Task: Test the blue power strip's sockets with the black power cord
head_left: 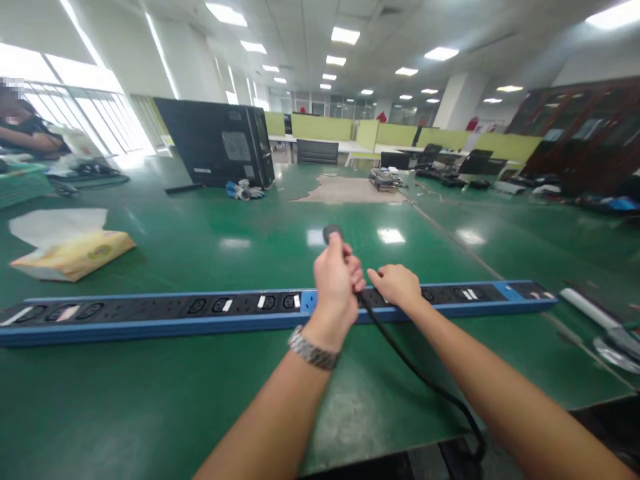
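Observation:
A long blue and black power strip (200, 310) lies across the green table (150, 400), with several sockets along its top. My left hand (336, 283), with a metal watch on the wrist, is closed around a black plug (333, 233) held upright above the strip's middle. Its black cable (415, 370) runs back toward me and off the table's near edge. My right hand (397, 285) rests on top of the strip just right of the left hand, fingers curled and touching the cable.
A yellow tissue pack (75, 253) with a white tissue lies at the left. A black computer case (217, 141) stands at the back. Tools (605, 327) lie at the right edge. A person (25, 130) sits at far left. Desks and chairs fill the background.

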Tool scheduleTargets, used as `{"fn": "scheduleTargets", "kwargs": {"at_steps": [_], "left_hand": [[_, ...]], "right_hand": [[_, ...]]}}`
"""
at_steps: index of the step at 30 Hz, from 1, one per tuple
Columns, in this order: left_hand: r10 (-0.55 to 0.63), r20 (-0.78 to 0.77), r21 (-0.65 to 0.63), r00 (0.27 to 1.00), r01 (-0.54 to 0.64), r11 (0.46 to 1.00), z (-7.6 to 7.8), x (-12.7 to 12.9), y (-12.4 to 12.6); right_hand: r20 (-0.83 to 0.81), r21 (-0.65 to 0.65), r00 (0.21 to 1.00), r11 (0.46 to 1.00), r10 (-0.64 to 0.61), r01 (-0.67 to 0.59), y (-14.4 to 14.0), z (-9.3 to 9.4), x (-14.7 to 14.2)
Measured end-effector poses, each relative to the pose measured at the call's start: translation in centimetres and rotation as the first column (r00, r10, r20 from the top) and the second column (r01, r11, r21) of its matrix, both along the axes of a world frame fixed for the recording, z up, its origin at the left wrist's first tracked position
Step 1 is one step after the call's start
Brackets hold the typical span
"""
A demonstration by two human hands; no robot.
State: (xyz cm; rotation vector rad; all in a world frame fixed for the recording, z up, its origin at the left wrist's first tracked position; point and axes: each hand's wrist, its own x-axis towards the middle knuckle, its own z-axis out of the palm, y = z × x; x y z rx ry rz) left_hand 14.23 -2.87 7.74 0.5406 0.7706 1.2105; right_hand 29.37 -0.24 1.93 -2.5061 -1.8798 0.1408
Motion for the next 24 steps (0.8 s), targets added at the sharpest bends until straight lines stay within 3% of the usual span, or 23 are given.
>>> {"fn": "scheduleTargets", "kwargs": {"at_steps": [2, 4, 7, 12, 19, 22, 24], "left_hand": [[0.056, -0.088, 0.013, 0.995, -0.055, 0.998, -0.8, -4.5, 0.7], [0.029, -0.257, -0.042, 0.966, -0.041, 0.998, -2.4, -8.5, 0.5], [-0.171, -0.377, -0.162, 0.91, 0.117, 0.98, -4.6, -11.0, -0.6], [-0.228, -0.447, -0.157, 0.865, 0.175, 0.972, -5.9, -8.5, -1.1], [-0.053, -0.611, -0.062, 0.79, 0.019, 0.998, -7.2, -6.6, -2.0], [-0.044, -0.63, -0.036, 0.775, 0.027, 0.999, -7.3, -5.9, -2.2], [-0.077, -0.608, -0.07, 0.79, 0.043, 0.997, -7.0, -5.8, -2.2]], "right_hand": [[0.026, 0.064, 1.0, 0.998, -0.015, 0.013, 0.3, -0.2, 0.1], [0.04, 0.089, 0.999, 0.996, -0.024, 0.02, 0.6, -0.5, 0.2], [0.05, 0.083, 0.998, 0.996, -0.037, 0.033, 0.8, -0.8, 0.4], [0.06, 0.08, 0.997, 0.996, -0.04, 0.035, 0.7, -0.8, 0.3], [0.058, 0.074, 0.995, 0.994, -0.086, 0.081, 0.6, 0.0, 0.3], [-0.004, 0.151, 1.0, 0.988, -0.025, 0.026, 1.9, 2.1, -3.4], [-0.136, 0.18, 0.979, 0.975, 0.155, -0.129, 3.2, 3.4, -7.7]]}}
